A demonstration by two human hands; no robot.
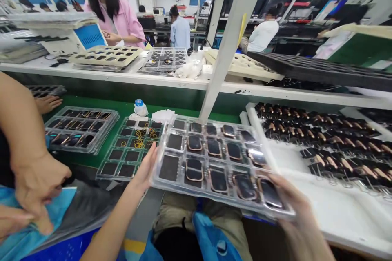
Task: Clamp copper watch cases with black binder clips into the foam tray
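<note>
A clear plastic tray (180, 189) is held tilted above my lap, between both hands. Most of its compartments hold dark watch-like parts with gold rims; those in the left column show only dark pads. My left hand (146, 168) grips the tray's left edge. At the right edge, my right hand (289, 195) is closed on the near corner, slightly blurred. Just left of the held tray, another clear tray (118, 167) lies on the green mat, with yellow rings in some compartments.
A neighbour's hands (39, 187) are at the far left, beside a filled tray (105, 132). On the right, a white rack (284, 159) holds rows of clipped parts. A white post (225, 45) and shelf (122, 74) stand ahead. A blue-capped bottle (140, 107) sits behind the trays.
</note>
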